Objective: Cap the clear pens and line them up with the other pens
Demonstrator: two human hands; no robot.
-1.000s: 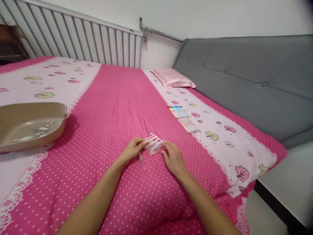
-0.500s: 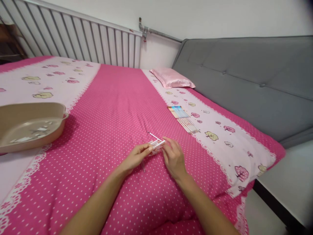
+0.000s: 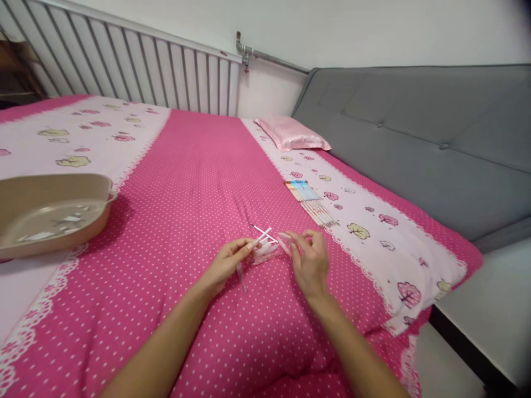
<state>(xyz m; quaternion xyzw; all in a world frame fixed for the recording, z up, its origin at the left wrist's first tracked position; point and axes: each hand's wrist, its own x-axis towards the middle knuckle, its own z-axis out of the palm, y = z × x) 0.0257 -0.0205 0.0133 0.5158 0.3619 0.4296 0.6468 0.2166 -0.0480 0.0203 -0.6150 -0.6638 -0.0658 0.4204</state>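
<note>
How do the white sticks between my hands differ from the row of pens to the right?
The white sticks cross in a jumble, one pinched in your left hand; the row of pens lies neatly side by side, untouched. The white sticks are mainly white or clear; the row of pens shows blue and tan. Both are slim.

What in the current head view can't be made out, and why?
All in the head view:
- Left end of the beige plastic basin: cut off by the left edge.
- Small pale strips inside it: too small to identify.
- Lower end of the slim white stick: hidden by the left hand.
- Whether the right hand grips anything: too small and blurred.
- Slim multicoloured sticks: too small to count.
</note>
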